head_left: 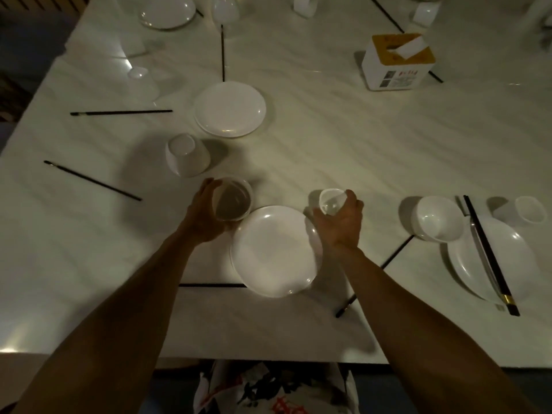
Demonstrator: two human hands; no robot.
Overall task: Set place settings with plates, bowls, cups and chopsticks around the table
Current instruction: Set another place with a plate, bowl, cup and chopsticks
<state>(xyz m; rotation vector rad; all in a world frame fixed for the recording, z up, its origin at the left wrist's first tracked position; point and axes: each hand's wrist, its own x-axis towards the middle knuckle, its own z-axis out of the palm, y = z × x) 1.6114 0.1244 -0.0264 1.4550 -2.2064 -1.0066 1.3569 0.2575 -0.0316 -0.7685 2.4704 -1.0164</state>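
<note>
Gripping one bowl (233, 203) and one cup (330, 201), three plates (273, 251) nearby on table (358, 138)

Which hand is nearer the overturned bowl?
Left. The left hand, holding a second bowl, is just right of and nearer the person than the overturned bowl. The right hand, holding a cup, is farther right, past the plate.

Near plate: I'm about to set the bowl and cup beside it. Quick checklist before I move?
1. Left hand grips the bowl, opening up: ok.
2. Right hand grips the cup: ok.
3. Near plate holds nothing: ok.
4. Chopsticks paired: not ok. The left chopstick and right chopstick lie apart, on opposite sides of the plate.
5. Bowl lifted off the table: cannot tell.
</note>
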